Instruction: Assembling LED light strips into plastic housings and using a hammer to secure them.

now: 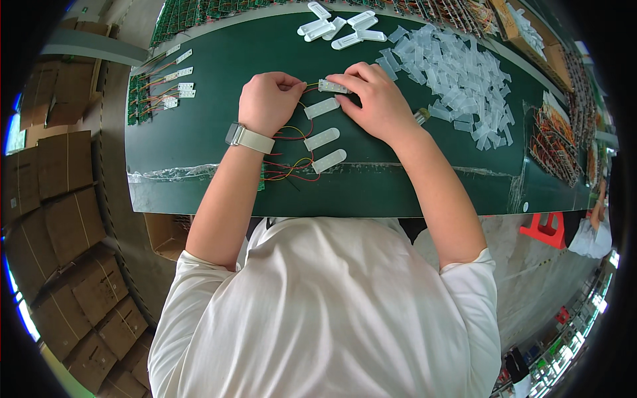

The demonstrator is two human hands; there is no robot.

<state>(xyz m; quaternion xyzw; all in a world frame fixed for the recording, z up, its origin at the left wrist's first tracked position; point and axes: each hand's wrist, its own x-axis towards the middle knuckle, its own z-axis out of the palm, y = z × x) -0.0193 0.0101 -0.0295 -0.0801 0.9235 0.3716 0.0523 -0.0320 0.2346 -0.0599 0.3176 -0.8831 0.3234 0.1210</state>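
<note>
My left hand (pixel 269 103), a watch on its wrist, is closed in a pinch at thin red and yellow wires (pixel 310 87). These wires run to a small white circuit board (pixel 330 86) with dots on its face. Fingers of my right hand (pixel 378 99) close over the right end of that board, partly hiding it. Just below lies a white, strip-shaped piece (pixel 322 108), near my right thumb. Two similar round-ended white pieces (pixel 322 138) (pixel 330 161) lie in a column nearer to me, with red, yellow and black wires (pixel 292 174) at their left.
Several white plastic casings (pixel 345 30) lie at the table's far side, beside a heap of translucent plastic pieces (pixel 458 79). Wired green boards (pixel 138 99) sit at the left, more wired parts (pixel 557 142) at the right. A small glass-like object (pixel 421 116) lies by my right wrist.
</note>
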